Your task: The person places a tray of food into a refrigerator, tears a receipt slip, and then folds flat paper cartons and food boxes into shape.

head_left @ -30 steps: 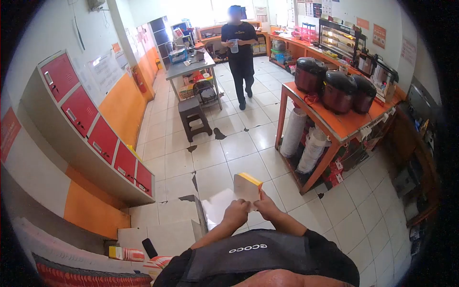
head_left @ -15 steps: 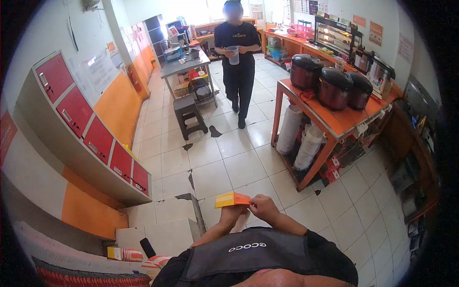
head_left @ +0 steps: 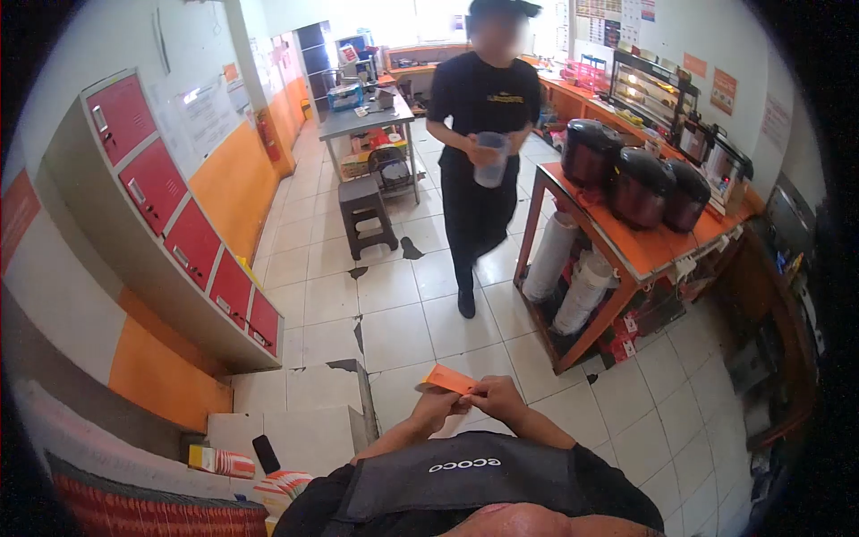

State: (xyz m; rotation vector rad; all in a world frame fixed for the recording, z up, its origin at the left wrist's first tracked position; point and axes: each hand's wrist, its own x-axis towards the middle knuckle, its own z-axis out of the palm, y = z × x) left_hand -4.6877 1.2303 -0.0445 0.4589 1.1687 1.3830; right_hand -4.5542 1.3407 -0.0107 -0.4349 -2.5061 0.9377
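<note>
An orange and yellow folded paper carton (head_left: 450,379) is in front of my chest, its orange side turned up. My left hand (head_left: 435,409) is closed around its lower left part, with some fingers hidden beneath. At the right end, my right hand (head_left: 497,396) pinches the carton's edge between thumb and fingers. Both hands are close together, over the tiled floor. Down to my left are red-and-white striped cartons (head_left: 234,463), a black phone (head_left: 266,454) and a stack of flat red cartons (head_left: 161,501).
A person (head_left: 488,125) in black walks ahead, carrying a clear plastic jug (head_left: 490,161). Several rice cookers (head_left: 642,183) stand on an orange table (head_left: 626,255) at right, stacked cups below. Red lockers (head_left: 192,255) line the left; a grey stool (head_left: 365,215) stands by a metal table (head_left: 367,116).
The carton has turned so that its orange side shows more and the yellow side less. The person with the jug has come closer. My view has shifted slightly.
</note>
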